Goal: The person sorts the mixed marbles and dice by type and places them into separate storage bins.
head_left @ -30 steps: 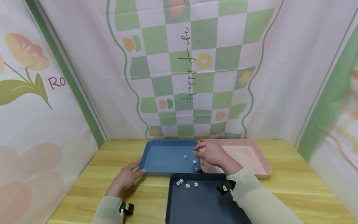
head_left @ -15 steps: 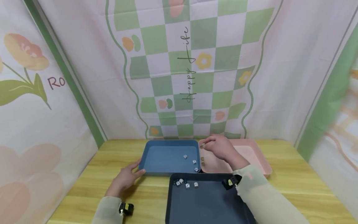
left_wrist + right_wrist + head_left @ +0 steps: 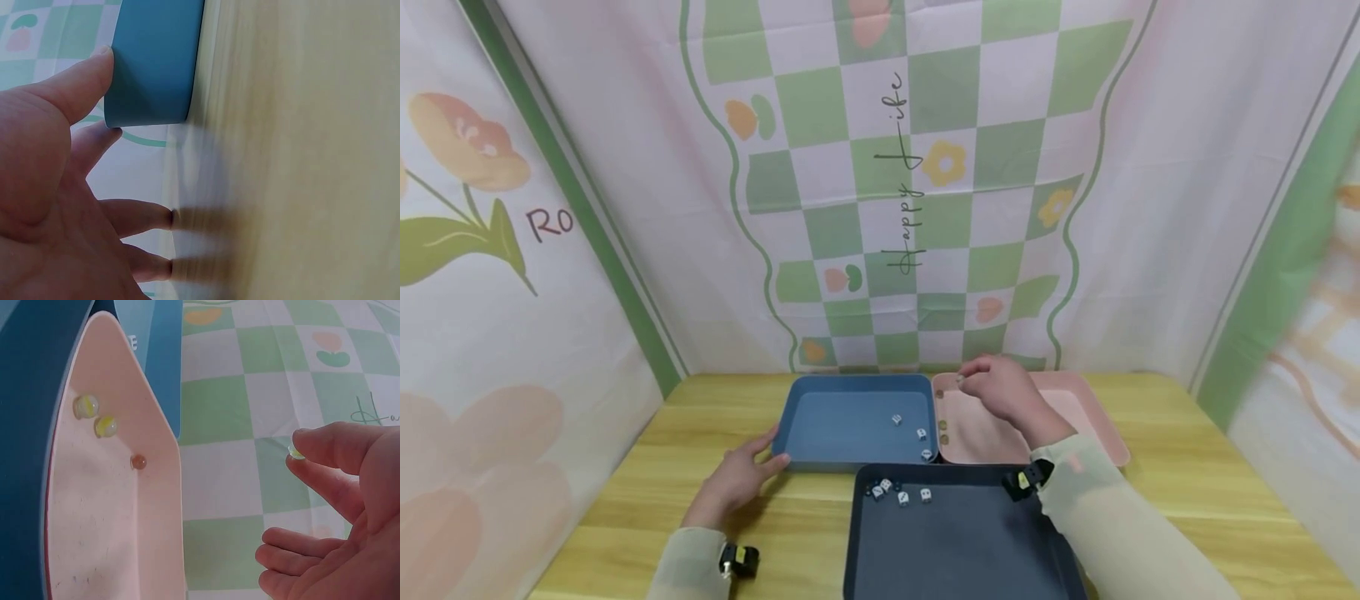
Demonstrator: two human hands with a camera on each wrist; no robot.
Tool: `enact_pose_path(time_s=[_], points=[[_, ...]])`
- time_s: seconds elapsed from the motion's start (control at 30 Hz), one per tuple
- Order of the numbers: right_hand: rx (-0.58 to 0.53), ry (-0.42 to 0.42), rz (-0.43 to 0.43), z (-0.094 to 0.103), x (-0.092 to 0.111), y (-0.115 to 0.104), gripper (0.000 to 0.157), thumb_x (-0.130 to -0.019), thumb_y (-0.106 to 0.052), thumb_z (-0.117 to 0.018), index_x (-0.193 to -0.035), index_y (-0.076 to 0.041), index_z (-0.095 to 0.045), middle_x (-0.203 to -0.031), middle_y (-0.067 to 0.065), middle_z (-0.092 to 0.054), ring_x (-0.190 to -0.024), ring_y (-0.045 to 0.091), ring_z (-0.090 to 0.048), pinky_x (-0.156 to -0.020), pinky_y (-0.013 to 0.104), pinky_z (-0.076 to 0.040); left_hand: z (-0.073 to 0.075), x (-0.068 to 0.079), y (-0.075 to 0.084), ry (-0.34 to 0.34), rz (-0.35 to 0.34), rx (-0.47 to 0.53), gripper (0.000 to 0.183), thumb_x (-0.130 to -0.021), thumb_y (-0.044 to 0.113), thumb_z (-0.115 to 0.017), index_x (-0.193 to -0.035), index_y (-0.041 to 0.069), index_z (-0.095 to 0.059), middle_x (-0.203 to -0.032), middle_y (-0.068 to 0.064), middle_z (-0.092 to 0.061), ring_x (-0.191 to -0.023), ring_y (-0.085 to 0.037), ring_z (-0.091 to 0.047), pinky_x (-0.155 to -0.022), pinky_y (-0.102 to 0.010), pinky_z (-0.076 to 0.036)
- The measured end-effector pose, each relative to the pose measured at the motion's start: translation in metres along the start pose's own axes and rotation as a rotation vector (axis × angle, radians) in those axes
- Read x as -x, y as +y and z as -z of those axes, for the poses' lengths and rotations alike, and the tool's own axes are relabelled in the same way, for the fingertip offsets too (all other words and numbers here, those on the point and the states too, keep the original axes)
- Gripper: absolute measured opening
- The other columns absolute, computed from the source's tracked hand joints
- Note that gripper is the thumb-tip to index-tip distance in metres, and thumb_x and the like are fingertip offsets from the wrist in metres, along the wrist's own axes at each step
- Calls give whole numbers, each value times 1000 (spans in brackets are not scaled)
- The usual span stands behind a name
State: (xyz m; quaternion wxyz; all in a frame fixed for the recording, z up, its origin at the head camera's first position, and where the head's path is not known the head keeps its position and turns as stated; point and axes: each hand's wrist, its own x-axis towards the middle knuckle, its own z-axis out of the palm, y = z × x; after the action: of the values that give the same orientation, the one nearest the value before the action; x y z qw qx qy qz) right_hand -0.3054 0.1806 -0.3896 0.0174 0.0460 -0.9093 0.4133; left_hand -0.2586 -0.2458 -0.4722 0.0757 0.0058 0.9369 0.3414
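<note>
My right hand (image 3: 1003,387) is raised over the back of the pink tray (image 3: 1067,417). Thumb and index finger pinch a small clear marble (image 3: 297,452) with a yellow-green tint; the other fingers are loosely bent. Inside the pink tray, along its left side, lie two yellow-streaked marbles (image 3: 96,415) and a brownish marble (image 3: 139,462). With thumb and index finger my left hand (image 3: 737,479) holds the near left corner of the blue tray (image 3: 835,425); two other fingertips (image 3: 165,219) reach toward the table. Three white dice (image 3: 921,434) sit in the blue tray's right part.
A dark tray (image 3: 955,550) stands in front, bearing several white dice (image 3: 903,498) and some small dark pieces (image 3: 868,490) near its far left corner. All three trays stand close together on the wooden table (image 3: 632,500). A patterned cloth (image 3: 910,208) hangs behind.
My right hand has moved from the blue tray's right edge rightward and up over the pink tray, carrying the marble. The brownish marble now shows clear of the fingers. My left hand stays put.
</note>
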Motion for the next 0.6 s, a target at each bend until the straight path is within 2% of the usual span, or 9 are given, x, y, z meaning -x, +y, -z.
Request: enact_pose_path(time_s=[0.3, 0.6], points=[[-1, 2, -54, 0, -3, 3, 27, -97, -21, -63, -119, -7, -70, -121, 14, -64, -109, 35, -59, -79, 45, -52, -3, -2, -5, 3, 5, 3, 68, -98, 51, -58, -157, 31, -32, -156, -20, -32, -138, -61, -4, -103, -75, -5], [-14, 11, -50, 0, -7, 5, 30, -98, -21, -63, -122, -5, -70, -122, 15, -64, -111, 36, -59, -79, 45, -52, 0, -2, -3, 2, 5, 7, 67, -98, 51, -58, -157, 32, -31, -156, -20, -32, -138, -61, -4, -102, -76, -3]])
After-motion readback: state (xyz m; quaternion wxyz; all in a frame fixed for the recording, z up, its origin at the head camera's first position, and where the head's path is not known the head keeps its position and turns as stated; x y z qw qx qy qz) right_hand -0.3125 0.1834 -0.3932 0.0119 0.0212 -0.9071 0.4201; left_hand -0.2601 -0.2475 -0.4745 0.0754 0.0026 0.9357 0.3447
